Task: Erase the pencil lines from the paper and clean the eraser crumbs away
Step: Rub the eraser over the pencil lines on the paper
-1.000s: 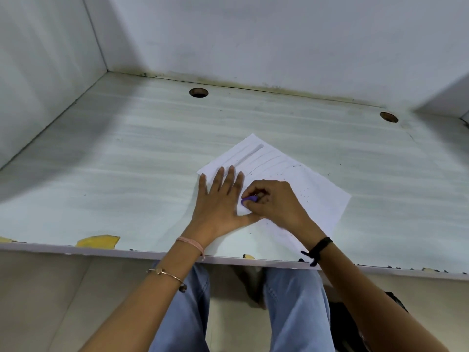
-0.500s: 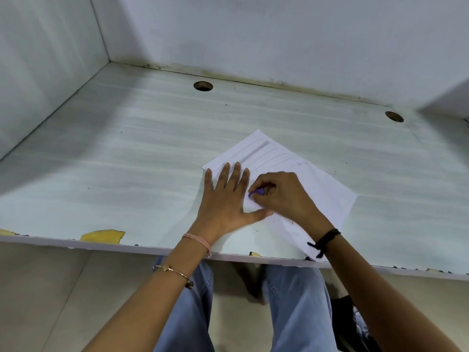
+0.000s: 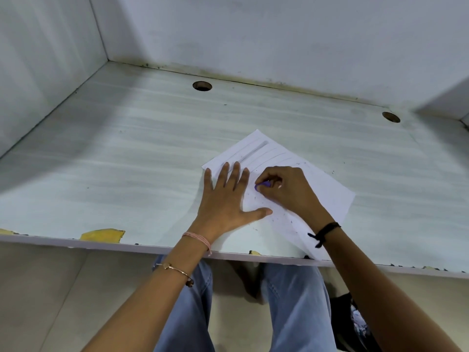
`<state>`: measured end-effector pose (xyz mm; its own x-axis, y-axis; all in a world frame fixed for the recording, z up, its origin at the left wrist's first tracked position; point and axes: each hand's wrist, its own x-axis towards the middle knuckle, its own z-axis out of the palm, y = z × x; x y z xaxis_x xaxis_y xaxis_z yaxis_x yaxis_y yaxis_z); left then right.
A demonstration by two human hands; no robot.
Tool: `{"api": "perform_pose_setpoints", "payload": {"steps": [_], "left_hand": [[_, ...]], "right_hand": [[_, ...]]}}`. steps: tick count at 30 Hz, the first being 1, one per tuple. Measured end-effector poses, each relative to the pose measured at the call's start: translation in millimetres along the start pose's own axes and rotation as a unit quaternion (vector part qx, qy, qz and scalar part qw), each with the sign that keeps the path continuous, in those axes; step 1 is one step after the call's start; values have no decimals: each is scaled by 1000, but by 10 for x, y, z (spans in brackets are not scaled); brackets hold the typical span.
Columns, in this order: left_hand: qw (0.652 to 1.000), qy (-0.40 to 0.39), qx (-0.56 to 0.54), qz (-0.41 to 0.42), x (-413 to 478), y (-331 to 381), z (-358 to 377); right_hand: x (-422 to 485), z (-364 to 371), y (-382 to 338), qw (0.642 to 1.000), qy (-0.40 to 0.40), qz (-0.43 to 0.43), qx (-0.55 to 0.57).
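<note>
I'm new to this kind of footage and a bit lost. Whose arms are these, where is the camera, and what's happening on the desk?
There is no machine: a person wears a camera on the head, looking down at their own arms. The left hand lies flat on a sheet of paper, pinning it to the pale desk. The right hand pinches a small purple eraser against the sheet. Faint pencil lines show near its far corner, and dark crumbs lie scattered near the hands.
</note>
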<state>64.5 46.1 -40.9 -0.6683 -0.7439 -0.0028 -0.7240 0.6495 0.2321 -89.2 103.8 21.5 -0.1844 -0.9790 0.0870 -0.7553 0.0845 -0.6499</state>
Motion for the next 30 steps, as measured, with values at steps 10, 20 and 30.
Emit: {"api": "perform_pose_setpoints", "payload": {"steps": [10, 20, 30], "left_hand": [[1000, -1, 17, 3, 17, -3, 7], [1000, -3, 9, 3, -10, 7, -27], [1000, -13, 7, 0, -5, 10, -35]], "right_hand": [[-23, 15, 3, 997, -63, -51, -12], [2, -75, 47, 993, -108, -37, -3], [87, -96, 110, 998, -58, -30, 12]]}}
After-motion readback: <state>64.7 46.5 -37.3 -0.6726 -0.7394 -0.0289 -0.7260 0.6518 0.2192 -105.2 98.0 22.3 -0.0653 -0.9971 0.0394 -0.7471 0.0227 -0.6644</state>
